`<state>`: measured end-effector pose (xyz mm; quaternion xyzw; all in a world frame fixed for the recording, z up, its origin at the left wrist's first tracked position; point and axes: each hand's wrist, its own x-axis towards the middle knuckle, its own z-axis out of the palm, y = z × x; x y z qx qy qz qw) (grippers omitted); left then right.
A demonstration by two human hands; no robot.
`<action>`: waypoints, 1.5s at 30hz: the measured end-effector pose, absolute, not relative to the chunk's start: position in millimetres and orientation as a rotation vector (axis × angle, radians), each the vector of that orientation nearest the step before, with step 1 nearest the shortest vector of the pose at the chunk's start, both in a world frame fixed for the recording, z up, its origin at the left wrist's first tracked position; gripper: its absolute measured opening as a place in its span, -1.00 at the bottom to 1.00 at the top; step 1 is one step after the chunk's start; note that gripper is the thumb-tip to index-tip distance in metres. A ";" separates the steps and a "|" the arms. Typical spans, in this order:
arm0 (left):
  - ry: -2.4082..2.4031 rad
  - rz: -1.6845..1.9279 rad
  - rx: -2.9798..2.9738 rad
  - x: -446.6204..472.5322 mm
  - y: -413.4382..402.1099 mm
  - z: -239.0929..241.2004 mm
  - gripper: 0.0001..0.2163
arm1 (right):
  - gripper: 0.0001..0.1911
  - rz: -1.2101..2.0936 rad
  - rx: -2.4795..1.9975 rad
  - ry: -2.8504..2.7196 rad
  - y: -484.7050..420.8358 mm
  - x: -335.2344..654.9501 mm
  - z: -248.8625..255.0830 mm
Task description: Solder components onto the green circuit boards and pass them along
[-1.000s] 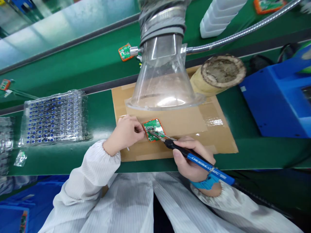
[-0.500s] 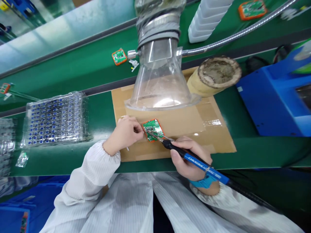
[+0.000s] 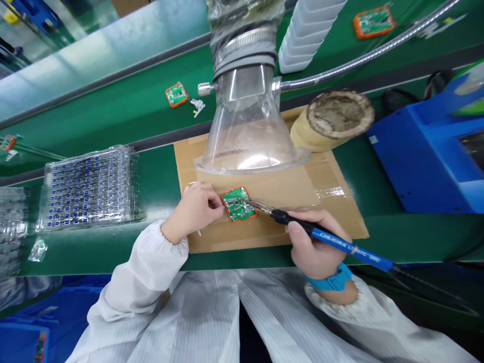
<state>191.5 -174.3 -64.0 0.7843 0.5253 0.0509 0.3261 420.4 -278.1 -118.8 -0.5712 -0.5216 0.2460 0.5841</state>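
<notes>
A green circuit board in an orange frame (image 3: 239,204) lies on a cardboard sheet (image 3: 212,242). My left hand (image 3: 198,206) is at its left edge, thumb and fingers pinched together; what they hold, if anything, is hidden. A small white piece (image 3: 199,233) pokes out below that hand. In my right hand (image 3: 319,244) is a blue and black soldering iron (image 3: 333,241), gripped like a pen. Its thin metal tip reaches leftward over the board's right part; whether it touches cannot be made out. A blue band (image 3: 333,280) circles my right wrist.
A clear fume hood (image 3: 249,136) hangs just beyond the board. Beside it stands a yellowish round pot (image 3: 321,128), then a blue machine (image 3: 427,151). Clear trays (image 3: 88,186) with blue parts are stacked at left. More framed boards (image 3: 176,95) lie on the green belt (image 3: 124,101) behind.
My right hand has drawn the soldering iron to the right, its tip shifting from mid-board toward the right side. Boards on the belt have slid left. My left hand stays put.
</notes>
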 end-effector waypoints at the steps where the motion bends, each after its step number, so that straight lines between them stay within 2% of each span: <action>1: 1.379 0.127 2.060 191.7 -174.1 -63.6 -0.84 | -0.93 0.565 -1.333 -1.204 -276.5 420.6 -118.5; 10: 1.309 0.081 2.142 188.3 -179.8 -58.0 -0.89 | -0.92 0.572 -1.330 -1.147 -273.0 421.7 -120.2; 17: 1.263 0.181 1.216 136.1 -133.0 -36.3 -0.84 | -0.91 0.606 -1.326 -1.145 -274.7 425.8 -121.3; 21: 1.630 0.421 1.146 83.9 -71.8 -21.1 -0.88 | -0.92 0.609 -1.320 -1.161 -275.1 427.7 -120.1; 24: 2.205 0.547 1.467 58.1 -22.3 -13.5 -0.95 | -0.91 0.606 -1.321 -1.161 -275.6 428.9 -120.4; 26: 2.481 0.523 1.710 59.9 5.8 -16.3 -0.89 | -0.89 0.598 -1.329 -1.160 -275.5 429.1 -120.5; 29: 2.359 0.378 1.814 92.0 37.6 -35.5 -0.83 | -0.86 0.590 -1.330 -1.172 -274.2 428.3 -119.4; 34: 2.303 0.412 1.580 150.0 68.0 -70.0 -0.76 | -0.85 0.559 -1.323 -1.210 -272.3 427.7 -117.7; 38: 2.219 0.519 1.468 145.4 60.0 -66.6 -0.92 | -0.85 0.554 -1.321 -1.172 -273.3 428.3 -118.9; 45: 1.807 0.870 1.242 98.8 -73.3 -47.9 -0.79 | -0.81 0.618 -1.324 -1.130 -277.5 426.4 -123.9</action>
